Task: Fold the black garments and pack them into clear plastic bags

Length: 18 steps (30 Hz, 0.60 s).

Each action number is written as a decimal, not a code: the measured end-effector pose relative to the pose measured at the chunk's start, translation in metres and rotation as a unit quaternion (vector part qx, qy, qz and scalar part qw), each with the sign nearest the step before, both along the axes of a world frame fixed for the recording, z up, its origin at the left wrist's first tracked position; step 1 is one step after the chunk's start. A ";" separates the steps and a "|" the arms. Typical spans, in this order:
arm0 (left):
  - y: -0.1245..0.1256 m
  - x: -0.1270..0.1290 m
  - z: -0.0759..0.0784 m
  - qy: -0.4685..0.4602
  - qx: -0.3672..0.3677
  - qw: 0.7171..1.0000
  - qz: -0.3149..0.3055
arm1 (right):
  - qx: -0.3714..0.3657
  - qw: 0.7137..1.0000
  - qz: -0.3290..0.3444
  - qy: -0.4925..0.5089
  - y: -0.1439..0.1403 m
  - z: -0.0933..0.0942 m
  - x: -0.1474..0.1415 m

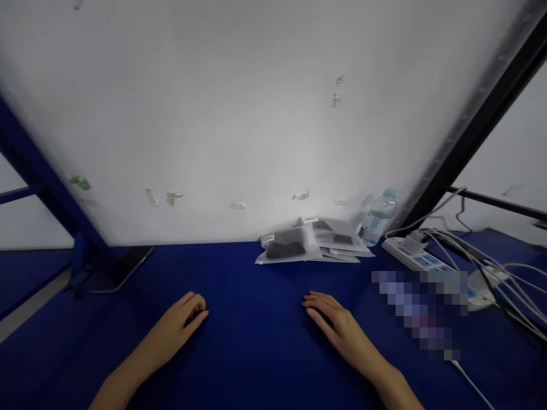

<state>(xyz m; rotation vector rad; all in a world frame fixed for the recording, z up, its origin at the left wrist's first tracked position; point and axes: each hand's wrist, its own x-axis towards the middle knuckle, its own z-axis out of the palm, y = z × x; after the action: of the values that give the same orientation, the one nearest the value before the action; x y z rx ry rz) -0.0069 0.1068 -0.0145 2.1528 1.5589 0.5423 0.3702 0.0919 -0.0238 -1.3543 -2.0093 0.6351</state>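
Fingers on the left hand [179, 324] are curling loosely, holding nothing | right hand [335, 324] is lying flat and open on the blue table [256, 353] | plastic bags [307, 242] are sitting just beyond — their labels are too small to read.

- Blue surface [256, 341] under the fingers [318, 304] of both hands looks like matt cloth, smooth, no shine.
- Ahead of the right hand's fingers, a stack of pouches [311, 245]: thin frosted plastic, slightly glossy, with white paper labels.
- Further right of them, a water bottle [378, 219]: clear glossy plastic, paper-like label.
- Power strip [414, 256] right of the fingers: smooth white plastic; its cables [491, 262] look rubbery, matt.
- Ahead-left of the left hand's fingers [194, 310], a phone [122, 267]: dark, glossy glass face.
- Back panel [256, 114]: matt white, scuffed, with torn tape scraps.
- Frame bar [478, 125]: black matt metal.
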 end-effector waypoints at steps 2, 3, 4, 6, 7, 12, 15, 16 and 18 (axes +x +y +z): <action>0.000 0.000 -0.001 0.002 0.003 1.000 0.000 | 0.001 1.000 0.001 0.002 0.000 0.000 0.000; 0.000 0.000 -0.001 0.003 0.003 1.000 -0.001 | 0.001 1.000 0.001 0.003 0.000 0.000 0.000; 0.001 0.000 -0.001 0.003 0.004 1.000 -0.001 | 0.000 1.000 0.002 0.003 0.000 0.000 0.000; 0.001 -0.001 -0.001 0.004 -0.003 1.000 0.000 | 0.001 1.000 0.002 0.001 0.000 0.000 0.000; 0.001 -0.001 -0.001 0.004 -0.006 1.000 -0.001 | 0.001 1.000 0.002 -0.002 0.000 0.000 0.000; 0.000 0.000 0.001 0.002 -0.010 1.000 -0.003 | 0.000 1.000 0.003 -0.010 0.000 0.001 0.000; 0.000 0.000 0.002 0.001 -0.009 1.000 -0.003 | 0.003 1.000 0.001 -0.008 0.000 0.000 0.000; 0.000 0.000 0.002 0.001 -0.007 1.000 -0.004 | 0.003 1.000 0.000 -0.008 0.000 0.000 0.000; 0.000 0.000 0.001 0.002 -0.006 1.000 -0.005 | 0.002 1.000 -0.002 -0.010 0.000 0.000 0.000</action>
<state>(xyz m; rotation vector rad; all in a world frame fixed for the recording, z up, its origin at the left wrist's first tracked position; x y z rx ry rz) -0.0065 0.1070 -0.0132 2.1538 1.5479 0.5249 0.3701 0.0918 -0.0241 -1.3657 -2.0225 0.6182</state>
